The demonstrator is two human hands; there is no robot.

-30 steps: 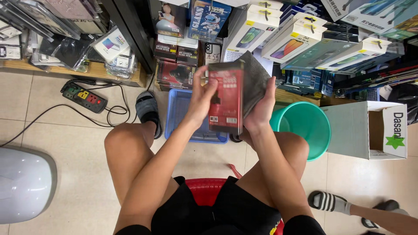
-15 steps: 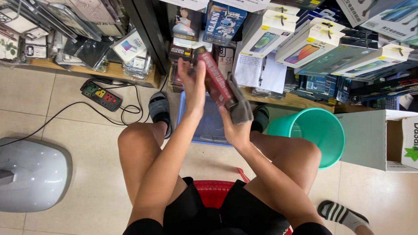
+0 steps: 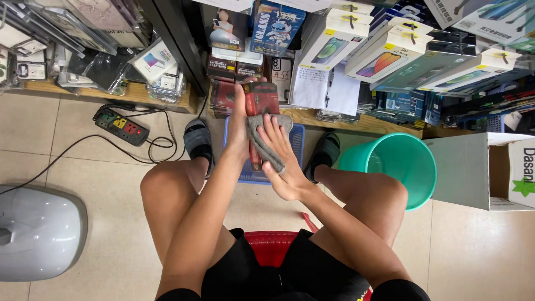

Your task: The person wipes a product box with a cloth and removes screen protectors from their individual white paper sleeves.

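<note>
Seen from above, a seated person occupies the centre of the frame, on a red plastic stool [image 3: 271,245]. A flat red-and-black retail packet [image 3: 262,106] is held upright at upper centre, above a blue plastic crate [image 3: 296,146] on the tiled floor. The left hand [image 3: 238,125] is closed round the packet's left edge, thumb on its face and fingers behind. The right hand [image 3: 281,161] lies with fingers spread, pressing a grey folded cloth [image 3: 266,139] flat against the packet's front face. The step in hand is judged to be the wiping of the packet's face. For the next move, a firm hold by the left hand would be needed while the cloth is drawn along the face under even pressure. A teal plastic bucket [image 3: 398,167] is seen at right, beside an open cardboard box [image 3: 473,173]; a black power strip [image 3: 121,126] lies at left. Shelves of boxed goods [image 3: 362,50] fill the top of the frame.
</note>
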